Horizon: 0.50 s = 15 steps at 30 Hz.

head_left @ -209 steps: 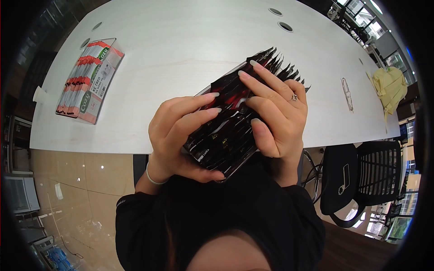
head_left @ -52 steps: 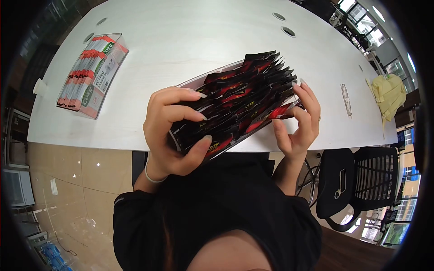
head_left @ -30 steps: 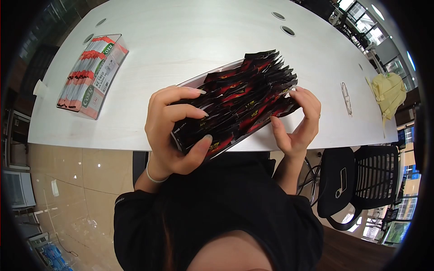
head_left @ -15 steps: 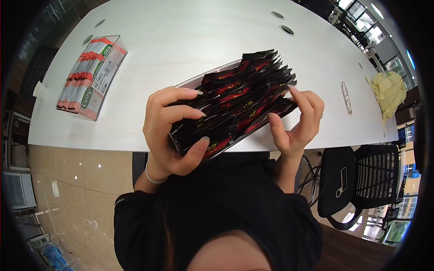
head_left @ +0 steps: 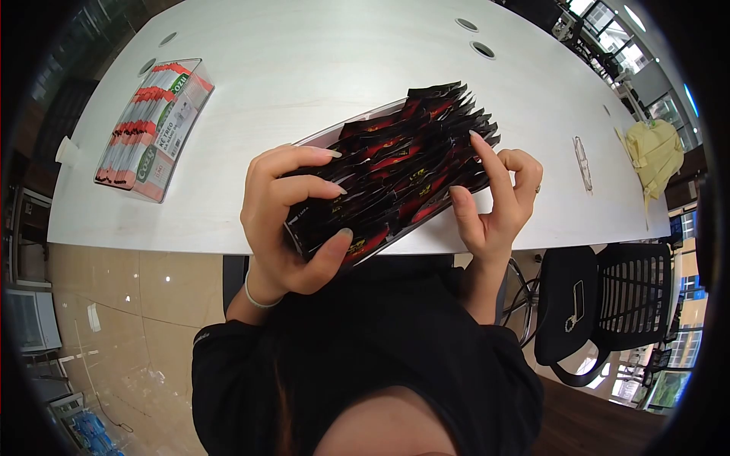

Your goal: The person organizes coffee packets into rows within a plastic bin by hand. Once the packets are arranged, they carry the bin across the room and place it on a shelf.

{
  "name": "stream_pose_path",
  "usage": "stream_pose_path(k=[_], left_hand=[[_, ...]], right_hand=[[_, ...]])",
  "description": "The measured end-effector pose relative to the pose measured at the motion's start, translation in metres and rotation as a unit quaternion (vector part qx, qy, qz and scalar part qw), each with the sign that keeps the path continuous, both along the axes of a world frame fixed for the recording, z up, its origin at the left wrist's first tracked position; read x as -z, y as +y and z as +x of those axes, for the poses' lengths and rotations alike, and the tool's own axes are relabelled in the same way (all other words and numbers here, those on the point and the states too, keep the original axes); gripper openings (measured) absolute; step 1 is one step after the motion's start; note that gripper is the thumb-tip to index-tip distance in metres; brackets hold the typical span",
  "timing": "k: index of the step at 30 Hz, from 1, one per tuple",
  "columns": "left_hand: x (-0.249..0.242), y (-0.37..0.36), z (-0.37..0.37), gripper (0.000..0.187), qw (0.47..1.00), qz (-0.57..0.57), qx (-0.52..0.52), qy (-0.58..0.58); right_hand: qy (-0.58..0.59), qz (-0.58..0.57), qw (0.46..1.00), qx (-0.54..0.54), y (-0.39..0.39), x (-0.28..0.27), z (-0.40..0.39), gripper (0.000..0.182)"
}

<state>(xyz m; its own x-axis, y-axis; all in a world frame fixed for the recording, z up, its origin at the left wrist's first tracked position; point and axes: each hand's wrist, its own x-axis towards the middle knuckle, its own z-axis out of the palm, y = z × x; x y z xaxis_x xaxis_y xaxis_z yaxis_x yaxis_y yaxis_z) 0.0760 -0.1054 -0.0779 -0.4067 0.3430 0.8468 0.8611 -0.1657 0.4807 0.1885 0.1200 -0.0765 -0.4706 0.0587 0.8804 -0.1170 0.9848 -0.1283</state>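
Cozu box (head_left: 179,125): stands at the left of the white desk (head_left: 266,83), packed with red-and-white sachets (head_left: 137,129).
Left hand (head_left: 285,220): curled around the left end of the clear container (head_left: 334,134), fingertips and thumb on the black sachets (head_left: 403,171).
Black sachets: stacked in that container, tilted toward far right, over the desk's near edge; whether it rests there, cannot tell.
Right hand (head_left: 498,209): thumb and index finger spread apart, index fingertip touching the sachets' right ends.
Yellow bag (head_left: 655,159): at the desk's right edge.
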Motion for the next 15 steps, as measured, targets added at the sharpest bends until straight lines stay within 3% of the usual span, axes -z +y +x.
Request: stream_pose_path(k=[15], left_hand=[[0.0009, 0.0003, -0.0005, 0.036, 1.000, 0.002, 0.002, 0.002]], right_hand=[[0.048, -0.030, 0.998, -0.031, 0.0006, 0.0042, -0.0020, 0.050]])
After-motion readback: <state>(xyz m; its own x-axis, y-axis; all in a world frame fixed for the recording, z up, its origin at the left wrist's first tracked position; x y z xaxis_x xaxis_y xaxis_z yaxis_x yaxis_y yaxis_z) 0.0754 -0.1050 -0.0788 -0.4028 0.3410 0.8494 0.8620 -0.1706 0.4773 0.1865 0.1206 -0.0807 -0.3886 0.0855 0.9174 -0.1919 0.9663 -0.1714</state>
